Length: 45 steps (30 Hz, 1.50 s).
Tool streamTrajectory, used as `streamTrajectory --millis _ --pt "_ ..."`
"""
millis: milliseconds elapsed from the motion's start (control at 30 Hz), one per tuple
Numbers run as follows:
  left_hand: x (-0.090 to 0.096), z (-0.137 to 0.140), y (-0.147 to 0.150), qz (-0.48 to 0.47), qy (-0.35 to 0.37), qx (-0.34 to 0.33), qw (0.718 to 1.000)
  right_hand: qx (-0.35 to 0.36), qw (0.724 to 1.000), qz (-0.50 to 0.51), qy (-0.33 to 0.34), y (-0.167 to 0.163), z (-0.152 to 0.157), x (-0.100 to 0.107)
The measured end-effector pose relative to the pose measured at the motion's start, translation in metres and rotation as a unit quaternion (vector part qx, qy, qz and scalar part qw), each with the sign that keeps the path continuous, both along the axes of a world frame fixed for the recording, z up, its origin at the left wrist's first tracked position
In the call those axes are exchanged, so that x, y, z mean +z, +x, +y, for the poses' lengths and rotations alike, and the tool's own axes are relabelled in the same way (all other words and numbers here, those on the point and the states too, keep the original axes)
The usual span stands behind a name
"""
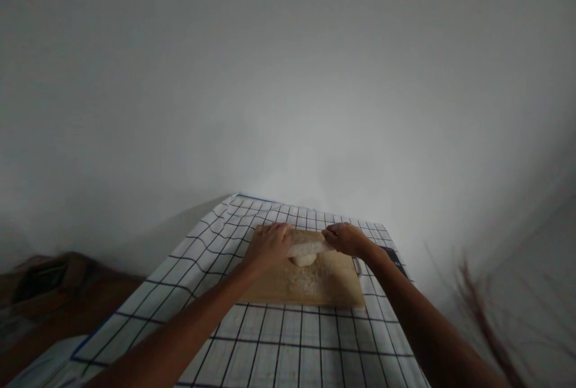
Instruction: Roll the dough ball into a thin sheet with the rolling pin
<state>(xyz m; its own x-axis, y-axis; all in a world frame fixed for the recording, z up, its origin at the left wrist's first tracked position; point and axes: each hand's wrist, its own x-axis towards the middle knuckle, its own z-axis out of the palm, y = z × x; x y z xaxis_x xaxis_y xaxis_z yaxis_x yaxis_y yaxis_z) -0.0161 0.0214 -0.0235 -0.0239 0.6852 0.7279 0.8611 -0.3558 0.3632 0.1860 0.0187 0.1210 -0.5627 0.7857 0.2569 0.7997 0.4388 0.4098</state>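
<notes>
One pale lump of dough (304, 259) is sitting near the middle of one wooden board (270, 289), one rolling pin (310, 248) lying across its far side. Two hands are working the pin's ends: the right hand (344, 237) is curling its fingers around one end; the left hand (270, 241) is covering the other, fingers close together, whether wrapping underneath I cannot tell. White flour (310, 281) is dusting the board. One checked cloth (288, 364) is spreading beneath. One dark object (393, 259), unidentifiable, is lying right of the board, partly hidden by the right forearm.
</notes>
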Motion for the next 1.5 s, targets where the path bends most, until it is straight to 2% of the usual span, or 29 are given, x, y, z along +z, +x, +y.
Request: streamTrajectory --millis 100,300,467,633,700,800,900,1000,1100,1200,1367,1500 --pt "-0.007 0.009 -0.003 0.031 0.007 0.018 0.999 -0.006 1.0 0.008 0.009 0.001 0.008 -0.009" --pt "-0.016 0.01 -0.001 0.021 0.036 0.028 0.999 -0.002 0.998 0.046 0.051 0.011 0.004 -0.036" --pt "-0.017 -0.007 0.004 0.027 0.057 0.014 0.998 0.035 0.988 0.098 0.118 0.02 -0.014 -0.06" --pt "-0.02 -0.014 0.006 0.018 0.062 0.003 0.998 -0.005 0.985 0.097 0.143 0.024 -0.04 -0.084" --pt "-0.018 -0.012 0.003 0.019 0.054 -0.004 0.998 -0.029 0.987 0.085 0.133 0.022 -0.047 -0.083" --pt "-0.013 -0.005 -0.002 0.016 0.033 -0.014 0.999 -0.056 0.99 0.054 0.117 0.016 -0.047 -0.067" --pt "-0.01 0.001 -0.005 0.008 0.014 -0.03 0.999 -0.063 0.995 0.012 0.082 0.011 -0.033 -0.048" --pt "-0.009 0.003 -0.002 0.006 0.009 -0.025 1.0 -0.059 0.997 0.005 0.053 0.014 -0.011 -0.04" --pt "-0.008 -0.002 0.005 0.009 0.01 -0.005 1.0 -0.053 0.997 0.018 0.05 0.022 0.006 -0.049" --pt "-0.002 -0.015 0.011 -0.001 0.009 0.009 1.0 -0.046 0.996 0.039 0.058 0.031 0.008 -0.062" --pt "0.008 -0.032 0.017 0.006 -0.003 0.007 1.0 -0.018 0.995 0.061 0.076 0.037 -0.009 -0.074" --pt "0.002 -0.035 0.015 0.003 0.003 -0.024 1.0 -0.003 0.994 0.071 0.089 0.038 -0.035 -0.081"
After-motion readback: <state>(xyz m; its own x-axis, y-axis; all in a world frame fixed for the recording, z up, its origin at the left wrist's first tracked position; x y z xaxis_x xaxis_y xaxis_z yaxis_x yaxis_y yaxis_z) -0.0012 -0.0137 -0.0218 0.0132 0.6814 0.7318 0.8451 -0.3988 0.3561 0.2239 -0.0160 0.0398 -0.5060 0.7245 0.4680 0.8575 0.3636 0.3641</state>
